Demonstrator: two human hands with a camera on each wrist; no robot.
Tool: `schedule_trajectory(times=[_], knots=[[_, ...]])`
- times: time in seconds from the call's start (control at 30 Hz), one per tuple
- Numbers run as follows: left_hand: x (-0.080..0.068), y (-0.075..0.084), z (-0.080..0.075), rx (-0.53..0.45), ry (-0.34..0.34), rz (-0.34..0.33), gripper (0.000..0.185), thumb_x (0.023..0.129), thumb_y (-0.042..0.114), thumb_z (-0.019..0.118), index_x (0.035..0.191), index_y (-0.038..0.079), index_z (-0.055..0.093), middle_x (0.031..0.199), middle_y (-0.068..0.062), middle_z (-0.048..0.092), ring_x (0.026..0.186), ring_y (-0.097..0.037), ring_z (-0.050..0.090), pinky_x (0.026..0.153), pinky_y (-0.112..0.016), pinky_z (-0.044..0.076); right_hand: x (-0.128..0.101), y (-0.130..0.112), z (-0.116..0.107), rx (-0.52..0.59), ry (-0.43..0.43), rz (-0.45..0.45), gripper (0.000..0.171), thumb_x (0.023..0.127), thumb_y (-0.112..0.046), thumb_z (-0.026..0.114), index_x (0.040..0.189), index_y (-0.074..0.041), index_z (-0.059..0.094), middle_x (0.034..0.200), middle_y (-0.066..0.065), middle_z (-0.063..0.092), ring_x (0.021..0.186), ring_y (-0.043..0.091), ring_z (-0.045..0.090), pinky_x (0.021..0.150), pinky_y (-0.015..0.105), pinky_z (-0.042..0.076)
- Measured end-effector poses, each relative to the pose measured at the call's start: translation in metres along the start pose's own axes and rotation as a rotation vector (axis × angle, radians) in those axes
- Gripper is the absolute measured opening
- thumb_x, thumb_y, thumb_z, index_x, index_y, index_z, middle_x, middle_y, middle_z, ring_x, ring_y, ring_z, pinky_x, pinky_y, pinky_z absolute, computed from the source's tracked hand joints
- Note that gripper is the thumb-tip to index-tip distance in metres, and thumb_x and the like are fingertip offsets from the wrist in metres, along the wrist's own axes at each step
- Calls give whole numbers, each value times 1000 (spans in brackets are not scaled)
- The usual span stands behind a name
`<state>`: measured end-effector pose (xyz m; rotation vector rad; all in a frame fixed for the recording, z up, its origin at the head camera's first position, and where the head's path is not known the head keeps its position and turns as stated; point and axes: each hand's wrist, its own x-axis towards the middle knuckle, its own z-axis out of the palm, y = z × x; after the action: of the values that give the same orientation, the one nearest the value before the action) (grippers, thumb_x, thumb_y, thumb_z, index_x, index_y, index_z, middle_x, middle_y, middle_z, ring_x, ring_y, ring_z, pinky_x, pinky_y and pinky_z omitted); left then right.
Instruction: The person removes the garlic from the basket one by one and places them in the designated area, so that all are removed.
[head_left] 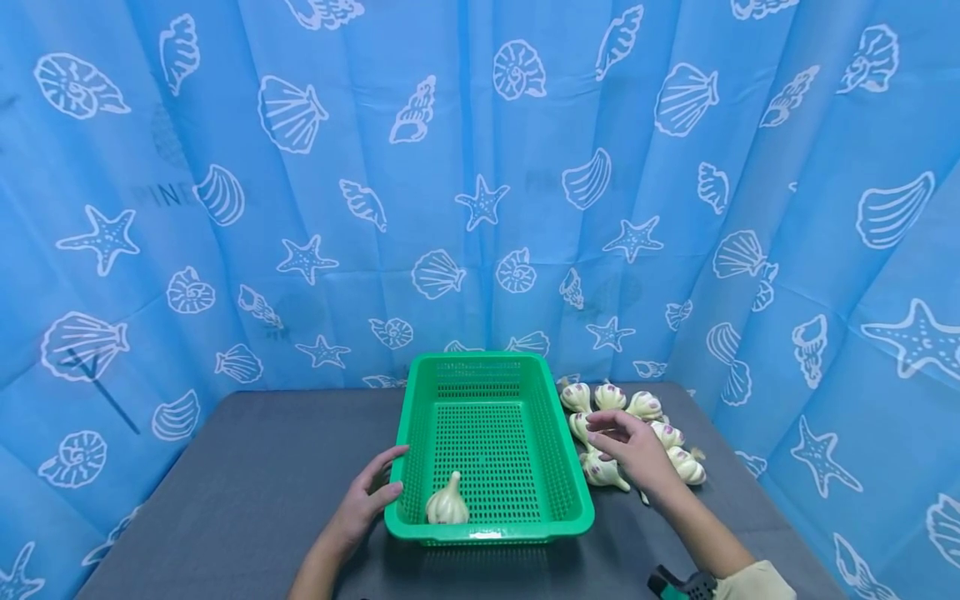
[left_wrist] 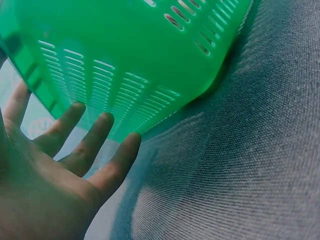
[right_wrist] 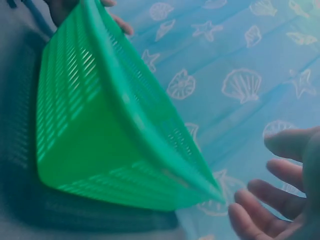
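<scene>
Head view: green slotted basket (head_left: 491, 442) on grey surface (head_left: 247, 483), one garlic bulb (head_left: 447, 502) inside at near-left corner. Left hand (head_left: 367, 498) laid against basket's left wall, fingers straight, grip relaxed, holding nothing. Right hand (head_left: 633, 446) over loose pile of garlic bulbs (head_left: 645, 425) just right of basket, fingers loosely spread, grip wide; contact with a bulb not determinable. Blue seashell-print curtain (head_left: 480, 167) behind.

Left wrist view: fingers (left_wrist: 90, 145) extended, tips touching basket's slotted outer wall (left_wrist: 125, 65); grey cloth surface (left_wrist: 240, 165) beneath.

Right wrist view: right-hand fingers (right_wrist: 265, 200) open, slightly curved, empty, just beside basket corner (right_wrist: 125, 150). Left hand's fingertips (right_wrist: 120, 22) visible at far rim. Curtain (right_wrist: 240, 60) beyond.
</scene>
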<state>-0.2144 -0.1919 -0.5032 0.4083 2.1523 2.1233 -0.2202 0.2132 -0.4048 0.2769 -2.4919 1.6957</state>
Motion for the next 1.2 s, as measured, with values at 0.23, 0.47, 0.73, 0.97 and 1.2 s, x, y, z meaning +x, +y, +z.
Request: schedule_trajectory(times=[0.23,0.47,0.73,0.97,1.2], knots=[[1,-2,-1,6,-3,1,51,100,17,52,149,14,39,150,-21,31,134,-42,33,95,-48,43,7,-11,5,-14,-172,-46,37,94,-15,65,124,6,57,120,23,60,104,32,62,78,39,53],[2,-3,-1,-2,-15,3,51,100,16,51,149,13,38,149,-22,32,132,-41,36,94,-45,44,18,-16,11,-78,-326,-132,39,94,-18,66,126,3,57,122,24,58,106,36,60,79,37,53],[0,0,0,-2,-11,14,51,101,15,50,149,9,36,147,-24,34,128,-35,42,90,-39,47,36,-25,19,-109,-577,-147,43,94,-19,66,132,0,55,129,18,54,115,43,53,86,43,51],[-1,2,0,-10,-34,27,52,101,15,49,150,7,34,148,-26,30,131,-42,36,92,-42,46,50,-33,32,-93,-764,-107,47,94,-16,65,136,-2,51,133,19,52,117,42,53,87,41,50],[0,0,0,-10,-19,18,51,101,14,50,150,8,35,148,-25,32,131,-41,36,91,-42,46,64,-40,51,-81,-921,5,51,93,-12,66,140,-4,48,138,17,49,118,34,55,83,41,52]])
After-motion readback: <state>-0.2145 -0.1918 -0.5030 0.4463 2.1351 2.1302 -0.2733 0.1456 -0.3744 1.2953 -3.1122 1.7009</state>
